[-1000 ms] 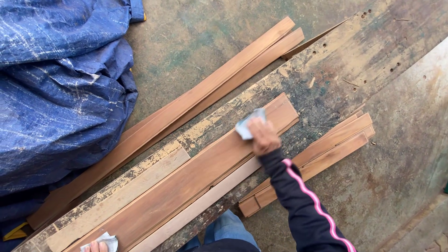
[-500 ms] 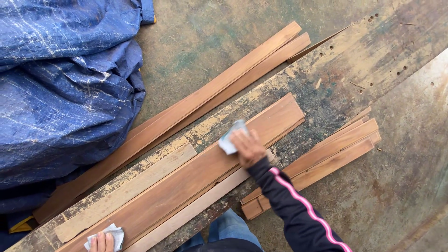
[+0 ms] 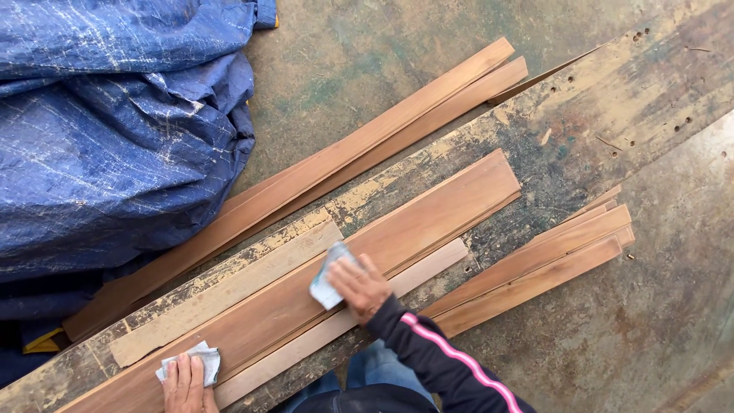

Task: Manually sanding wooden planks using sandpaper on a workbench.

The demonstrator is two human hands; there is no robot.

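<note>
1. My left hand (image 3: 183, 382) is nearest me at the bottom edge, its grip pressed flat on a folded scrap of sandpaper (image 3: 191, 361) at the near end of the long brown board (image 3: 344, 268).
2. My right hand (image 3: 359, 287) has its grip clamped on a second sheet of sandpaper (image 3: 325, 277), fingers spread over it, held against the middle of that board.
3. The board lies on the worn, paint-flecked desk (image 3: 581, 122), between a pale strip (image 3: 222, 294) on its far side and a thinner pale strip (image 3: 344, 321) on my side. It looks stiff, light and dry; I judge it could skid under a push, so pinning the near end suits it. The paper is limp and thin, best held flat.
4. To the right, a short stack of boards (image 3: 543, 268) lies below the desk edge.
5. Beyond the desk, long slats (image 3: 367, 153) rest on the concrete floor (image 3: 367, 53).
6. Farthest left, a crumpled blue tarp (image 3: 115, 130).
</note>
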